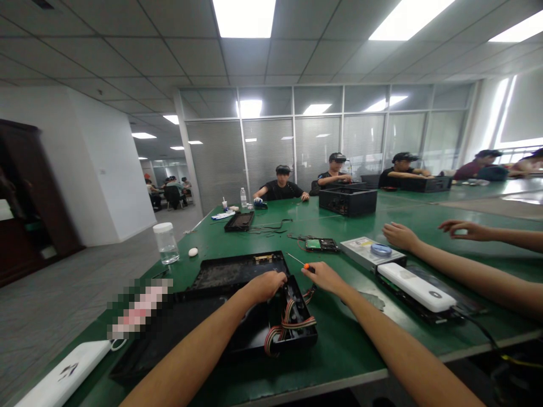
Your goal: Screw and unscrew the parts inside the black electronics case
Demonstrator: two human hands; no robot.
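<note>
A black metal case (237,316) lies opened on the table in front of me, with a ribbon of striped multicoloured wires (288,325) at its right end. My left hand (267,285) is closed at the case's upper right corner; its fingertips hide whatever is between them. Just right of the case, my right hand (326,277) grips a screwdriver (309,267) with an orange and black handle. The screwdriver's thin shaft points up and left, toward the case's rear panel (241,268).
On the green table (263,232) are a circuit board (320,244), a silver box (367,253) with a blue tape roll (380,249), a white power bank (416,286) and a lidded jar (166,243). Another person's arms (449,265) reach in from the right. Several people sit beyond.
</note>
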